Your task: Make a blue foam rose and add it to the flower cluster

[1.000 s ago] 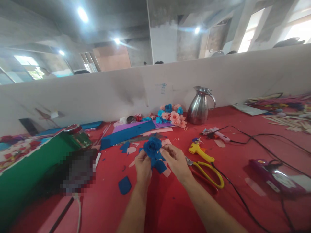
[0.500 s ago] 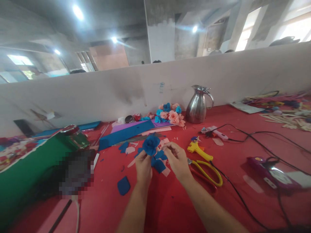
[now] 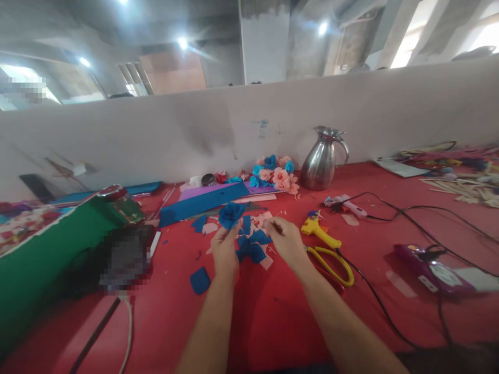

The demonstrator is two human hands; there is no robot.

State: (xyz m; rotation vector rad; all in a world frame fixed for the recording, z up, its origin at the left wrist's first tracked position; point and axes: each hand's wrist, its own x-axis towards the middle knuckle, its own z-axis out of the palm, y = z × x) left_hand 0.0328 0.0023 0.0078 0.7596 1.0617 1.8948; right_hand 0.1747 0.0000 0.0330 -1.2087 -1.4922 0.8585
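Observation:
A dark blue paper flower [image 3: 231, 215] is held by its base in my left hand [image 3: 224, 254], fingers wrapped together below the bloom. To its right, my right hand [image 3: 286, 240] is closed in a pinch; whatever sits between the fingertips is too small to make out. Below and between the hands lie cut blue paper petals [image 3: 251, 250], mixed with pink paper scraps [image 3: 266, 261]. One separate blue petal [image 3: 200, 280] rests left of my left wrist. A yellow glue gun [image 3: 322, 232] and yellow-handled scissors [image 3: 335, 266] lie just right of my right hand.
Behind are blue paper strips [image 3: 206, 202], pink and blue paper flowers [image 3: 278, 175] and a steel jug [image 3: 322, 161] against a low white partition [image 3: 175, 140]. A green box [image 3: 58, 249] and glass jar [image 3: 122, 205] stand left. Cables run to a purple power strip [image 3: 432, 270] at right.
My left hand has moved left with the blue flower, widening the gap to my right hand and uncovering more petals. The view has tipped slightly downward.

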